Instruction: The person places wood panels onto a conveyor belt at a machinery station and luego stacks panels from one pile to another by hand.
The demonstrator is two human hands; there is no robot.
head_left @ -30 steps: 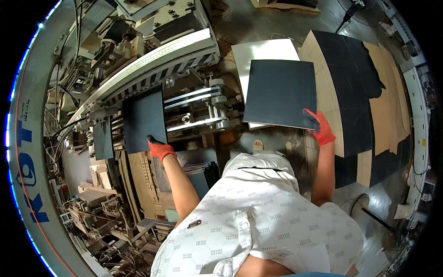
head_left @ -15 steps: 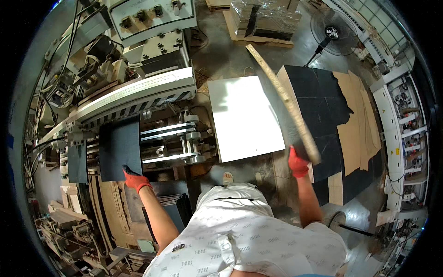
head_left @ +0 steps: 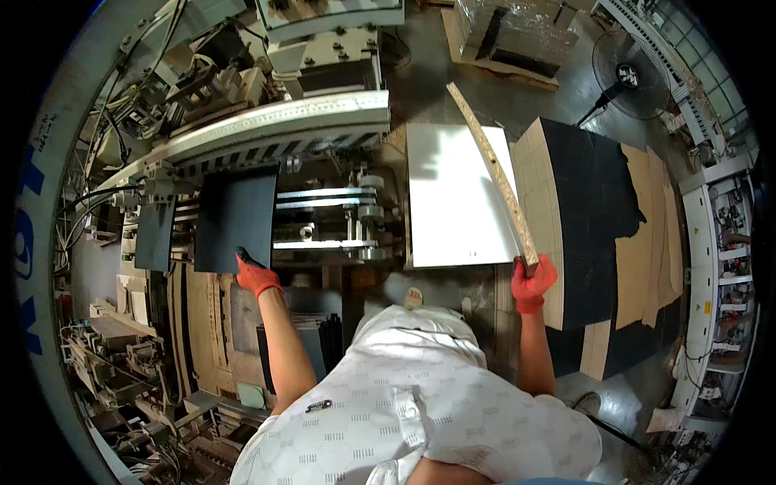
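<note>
A red glove with dark fingertips covers my left hand [head_left: 259,277], which lies at the near edge of a black panel [head_left: 235,218]. Its fingers stretch onto the panel, which rests on the machine's metal rails. My right hand [head_left: 533,283], also in a red glove, is closed round the near end of a board [head_left: 495,162]. That board is tilted nearly on edge, so mainly its speckled particleboard edge shows. It stands over the right side of a white panel [head_left: 453,202]. My right fingers' far side is hidden.
The machine's striped beam [head_left: 267,129] spans the left. A tall stack of black-topped boards [head_left: 594,218], partly covered by torn brown cardboard [head_left: 647,250], stands at right. Beyond it are a floor fan [head_left: 626,74] and a wrapped pallet load [head_left: 517,36]. Dark panels [head_left: 307,343] stand below the rails.
My right hand has brought the board leftward, from beside the black stack to over the white panel's right side. My left hand stays at the black panel. The whole view has shifted.
</note>
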